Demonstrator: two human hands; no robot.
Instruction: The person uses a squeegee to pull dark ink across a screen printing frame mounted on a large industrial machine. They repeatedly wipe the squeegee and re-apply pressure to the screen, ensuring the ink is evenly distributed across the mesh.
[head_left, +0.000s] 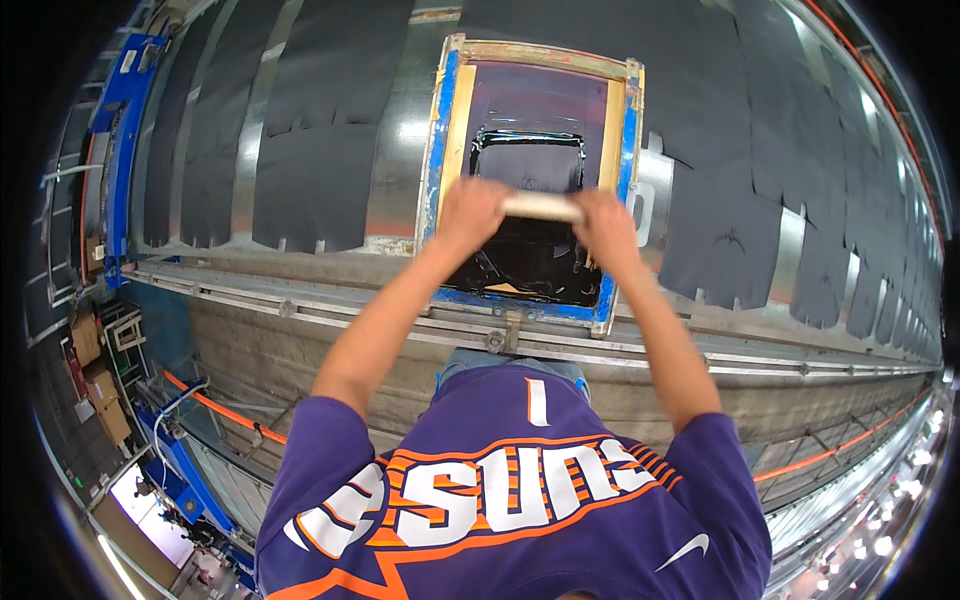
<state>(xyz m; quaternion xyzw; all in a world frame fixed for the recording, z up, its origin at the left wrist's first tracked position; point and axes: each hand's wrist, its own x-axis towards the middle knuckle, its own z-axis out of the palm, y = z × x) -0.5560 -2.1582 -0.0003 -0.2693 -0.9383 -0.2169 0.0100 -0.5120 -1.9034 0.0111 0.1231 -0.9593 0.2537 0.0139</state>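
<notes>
Squeegee, a pale bar blurred at its edges, spans the gap between a person's two hands, above the inside of a blue-edged frame and near its middle. Left grip and right grip are each closed around one end of the bar, though blur hides the exact set of the fingers. The bar looks stiff and fairly light, probably wood; wet ink could drag on it and turn it slippery. Its two ends appear the best places to hold, on the upper side, clear of the wet. Whatever blade lies beneath cannot be made out.

Much like a shallow tray, the frame holds glossy black ink, spread broadly on the person's side, with a shiny wet outline around a greyer rectangle farther off. It rests on a long metal worktop, where dark sheets lie flat to either side. A metal rail runs along the near edge. At far left stand brown cardboard boxes, their contents out of sight.
</notes>
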